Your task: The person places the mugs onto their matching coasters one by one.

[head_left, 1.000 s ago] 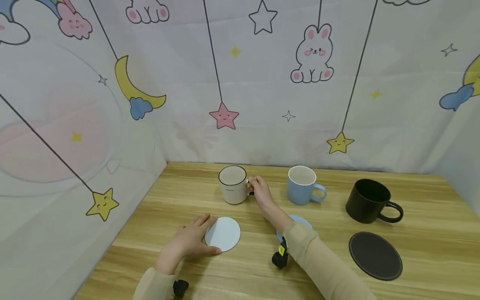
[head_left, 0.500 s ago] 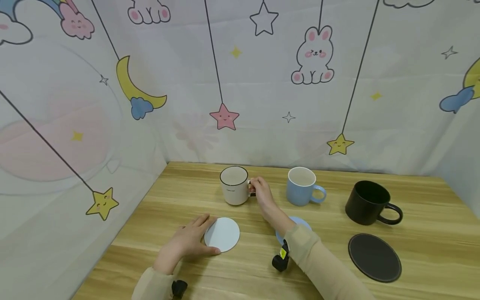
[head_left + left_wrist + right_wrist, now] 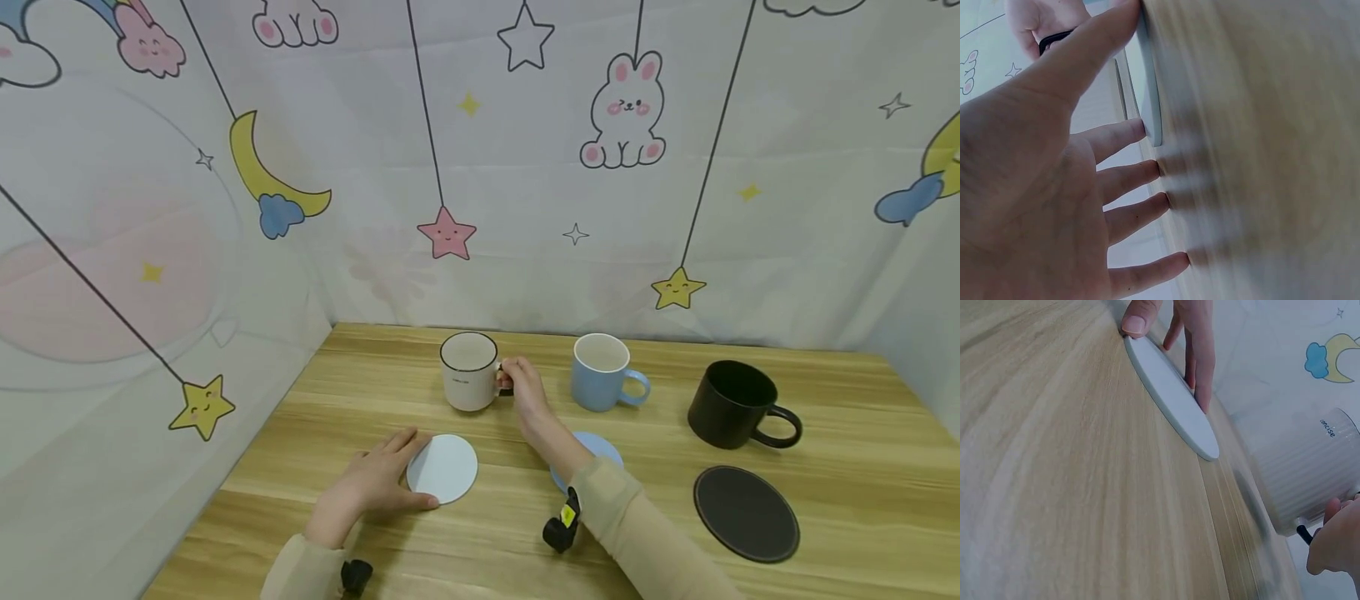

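In the head view my right hand (image 3: 522,390) grips the handle of a white mug (image 3: 467,385) with a black rim. The mug stands upright at the back of the table; faint lettering on it shows in the right wrist view. Nearer to me, a round white coaster (image 3: 444,469) lies flat. My left hand (image 3: 371,482) is at its left side, with the thumb and index fingertip at the coaster's edge. Straight, spread fingers (image 3: 1138,217) reach down to the wood in the left wrist view.
A light blue mug (image 3: 597,379) stands right of the white one, and a blue coaster (image 3: 596,450) is partly covered by my right forearm. Further right are a black mug (image 3: 727,404) and a black coaster (image 3: 746,512). A patterned curtain (image 3: 525,283) hangs behind the table (image 3: 480,558).
Both hands, the mugs and the coasters keep almost the same places. Only a slight shift of the whole head view shows.
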Available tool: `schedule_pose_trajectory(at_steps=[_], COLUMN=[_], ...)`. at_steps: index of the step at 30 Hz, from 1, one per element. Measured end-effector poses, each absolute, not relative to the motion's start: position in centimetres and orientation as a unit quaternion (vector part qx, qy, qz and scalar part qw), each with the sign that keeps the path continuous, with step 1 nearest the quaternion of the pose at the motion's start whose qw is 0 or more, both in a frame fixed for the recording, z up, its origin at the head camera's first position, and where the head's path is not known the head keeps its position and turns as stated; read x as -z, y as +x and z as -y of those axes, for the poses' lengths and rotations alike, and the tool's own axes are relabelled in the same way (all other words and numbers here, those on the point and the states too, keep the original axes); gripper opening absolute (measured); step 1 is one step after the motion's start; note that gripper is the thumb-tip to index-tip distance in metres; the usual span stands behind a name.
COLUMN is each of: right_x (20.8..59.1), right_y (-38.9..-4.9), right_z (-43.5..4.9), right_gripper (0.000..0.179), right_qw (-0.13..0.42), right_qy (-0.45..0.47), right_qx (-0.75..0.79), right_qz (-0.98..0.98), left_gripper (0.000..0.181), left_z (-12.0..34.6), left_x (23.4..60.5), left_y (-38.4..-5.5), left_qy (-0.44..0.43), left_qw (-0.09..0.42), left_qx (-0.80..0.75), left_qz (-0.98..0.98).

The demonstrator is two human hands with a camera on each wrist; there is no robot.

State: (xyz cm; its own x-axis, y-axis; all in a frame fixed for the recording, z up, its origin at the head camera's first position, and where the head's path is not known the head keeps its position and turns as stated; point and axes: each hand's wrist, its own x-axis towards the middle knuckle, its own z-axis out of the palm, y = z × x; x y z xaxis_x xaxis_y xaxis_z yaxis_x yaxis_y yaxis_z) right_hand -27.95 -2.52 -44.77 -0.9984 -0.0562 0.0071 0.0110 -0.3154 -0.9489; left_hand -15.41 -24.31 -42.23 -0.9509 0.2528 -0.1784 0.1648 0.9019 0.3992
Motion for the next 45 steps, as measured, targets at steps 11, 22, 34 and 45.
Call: schedule_pose_trajectory(at_steps=[11, 22, 34, 45], right_x=[44.3, 43.8, 43.7, 43.7], right_y=[-26.9, -25.9, -25.1, -24.3], right_z=[2.6, 2.9, 2.7, 2.4], right_gripper=[0.032, 0.028, 0.03, 0.03], right_qw=[0.025, 0.025, 0.035, 0.049], right_qy=[-0.03, -0.052, -0.07, -0.076], right_qx=[0.811, 0.816, 0.805, 0.8], right_qz=[-0.583, -0.575, -0.588, -0.593], left_gripper=[0.097, 0.096, 0.096, 0.096], left_z=[24.4, 24.4, 24.3, 24.4], left_x=[42.2, 42.1, 42.1, 42.2], left_y=[-15.3, -15.3, -15.4, -15.4], left_qy=[0.103, 0.105, 0.107, 0.107], left_qw=[0.118, 0.116, 0.117, 0.119], left_qx=[-0.19, -0.19, -0.187, -0.19], left_qz=[-0.969, -0.969, -0.97, -0.969])
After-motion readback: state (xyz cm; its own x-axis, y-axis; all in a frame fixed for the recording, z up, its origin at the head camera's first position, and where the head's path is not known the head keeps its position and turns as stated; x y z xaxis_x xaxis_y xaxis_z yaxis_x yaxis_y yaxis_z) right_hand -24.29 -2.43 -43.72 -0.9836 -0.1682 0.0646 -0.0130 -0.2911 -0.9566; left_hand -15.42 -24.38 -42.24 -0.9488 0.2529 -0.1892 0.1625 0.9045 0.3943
